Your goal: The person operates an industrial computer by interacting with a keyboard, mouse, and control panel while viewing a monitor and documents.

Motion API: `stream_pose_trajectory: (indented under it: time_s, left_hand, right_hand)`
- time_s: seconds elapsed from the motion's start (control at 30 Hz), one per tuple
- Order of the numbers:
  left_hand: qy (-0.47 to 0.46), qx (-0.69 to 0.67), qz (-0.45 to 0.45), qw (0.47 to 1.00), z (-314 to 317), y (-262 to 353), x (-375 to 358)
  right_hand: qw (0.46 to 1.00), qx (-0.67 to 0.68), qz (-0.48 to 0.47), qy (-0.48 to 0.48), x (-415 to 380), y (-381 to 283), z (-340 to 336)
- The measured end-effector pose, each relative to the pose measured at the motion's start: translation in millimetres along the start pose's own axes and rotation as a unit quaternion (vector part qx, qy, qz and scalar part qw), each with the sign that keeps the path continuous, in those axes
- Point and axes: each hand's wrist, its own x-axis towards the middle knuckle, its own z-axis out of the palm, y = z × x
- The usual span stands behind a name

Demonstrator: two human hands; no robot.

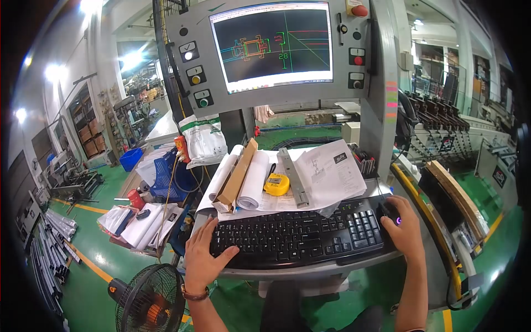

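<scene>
My left hand (206, 259) rests at the left end of a black keyboard (298, 235), thumb spread away from the fingers, holding nothing. A wristband is on that wrist. Over on the keyboard's right side, my right hand (404, 226) is curved around a dark computer mouse (389, 210), which it partly covers; a small purple light shows on it. Above both hands, a machine monitor (274, 47) displays a coloured line drawing with the number 28. Behind the keyboard lie a yellow tape measure (276, 184), a grey metal profile (293, 178) and printed sheets (332, 171).
Rolled papers (254, 180) and a long cardboard piece (237, 176) lie left of the tape measure. A white plastic bag (204, 141) hangs beside the panel. A fan (150, 301) stands at lower left, near a blue basket (171, 177). A red button (359, 10) tops the panel.
</scene>
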Motion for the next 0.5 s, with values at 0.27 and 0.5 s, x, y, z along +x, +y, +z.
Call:
stream_pose_trajectory:
  time_s: [0.27,0.5]
  left_hand:
    - [0.012,0.003,0.005,1.0,2.6,-1.4,-1.5]
    - [0.015,0.002,0.006,1.0,3.2,-2.3,-2.2]
  right_hand:
    - [1.0,-0.009,-0.002,0.008,0.4,3.1,1.0]
    - [1.0,-0.008,0.007,0.006,0.4,1.2,0.4]
